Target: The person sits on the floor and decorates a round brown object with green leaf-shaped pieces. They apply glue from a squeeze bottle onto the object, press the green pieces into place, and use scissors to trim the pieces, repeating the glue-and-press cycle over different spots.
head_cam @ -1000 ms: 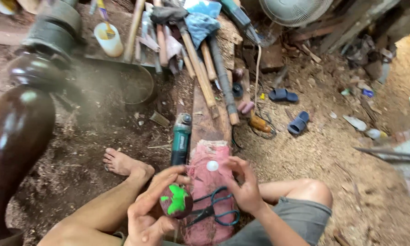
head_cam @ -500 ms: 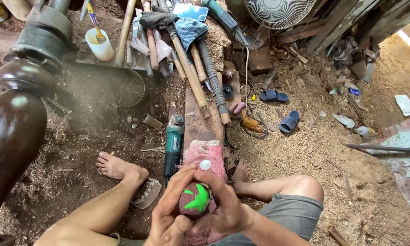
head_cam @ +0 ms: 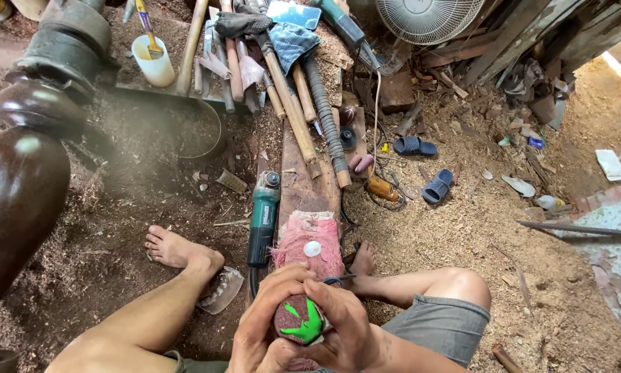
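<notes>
Head view shows our left hand (head_cam: pixel 265 321) and right hand (head_cam: pixel 345 324) both clenched around a small dark ball with green markings (head_cam: pixel 300 321), at six o'clock over the pink cloth (head_cam: pixel 310 242). We should keep both grips firm, thumbs steadying it.

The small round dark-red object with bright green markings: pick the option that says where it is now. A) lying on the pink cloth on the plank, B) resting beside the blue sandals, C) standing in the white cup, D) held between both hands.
D: the small round dark-red object with bright green markings sits between the left hand and the right hand, whose fingers wrap its sides, nearer the camera than the pink cloth.
</notes>
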